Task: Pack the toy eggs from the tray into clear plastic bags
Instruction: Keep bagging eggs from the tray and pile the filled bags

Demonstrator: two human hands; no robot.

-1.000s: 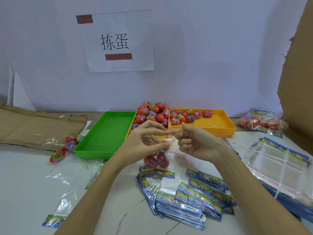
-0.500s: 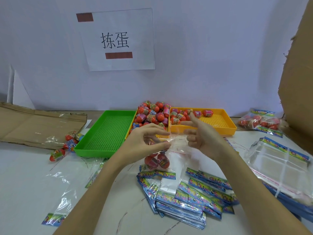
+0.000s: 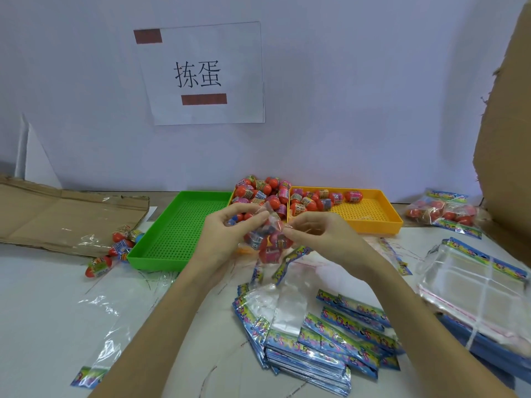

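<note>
We pinch a bag [image 3: 268, 239] of eggs [image 3: 271, 248] with our left hand [image 3: 227, 239]. Our right hand [image 3: 319, 237] pinches its other edge above the table [image 3: 43, 297].

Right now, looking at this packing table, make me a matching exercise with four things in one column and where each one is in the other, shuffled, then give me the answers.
Things:
1. green tray
2. loose toy eggs
3. filled bags
4. bag being packed

Places:
A. held between the left hand and right hand
B. far right, beside the orange tray
C. on the table left of the green tray
D. left of the orange tray, nothing in it

Pairs: 1-D, 2-C, 3-B, 4-A
</note>
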